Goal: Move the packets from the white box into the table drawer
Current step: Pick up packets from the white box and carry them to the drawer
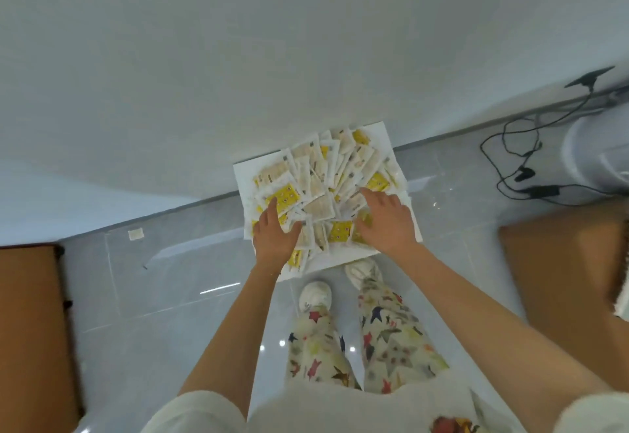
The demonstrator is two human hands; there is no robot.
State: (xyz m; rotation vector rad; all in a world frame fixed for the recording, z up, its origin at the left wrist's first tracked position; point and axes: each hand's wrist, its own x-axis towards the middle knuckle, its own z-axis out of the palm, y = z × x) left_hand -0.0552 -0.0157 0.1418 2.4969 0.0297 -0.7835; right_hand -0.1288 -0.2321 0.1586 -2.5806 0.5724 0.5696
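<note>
A shallow white box (377, 133) lies on the grey tiled floor against the wall, filled with several small packets (320, 177), some yellow, some pale and clear. My left hand (274, 231) rests flat on the packets at the box's near left, fingers stretched toward a yellow packet (284, 198). My right hand (384, 219) lies spread over the packets at the near right, fingers straight. Neither hand visibly grips a packet. No drawer shows in the head view.
One loose pale packet (136, 234) lies on the floor to the left. Brown wooden furniture stands at the left (30, 330) and right (565, 269) edges. Black cables (520, 160) and a white appliance (599, 153) sit at the right. My feet stand just behind the box.
</note>
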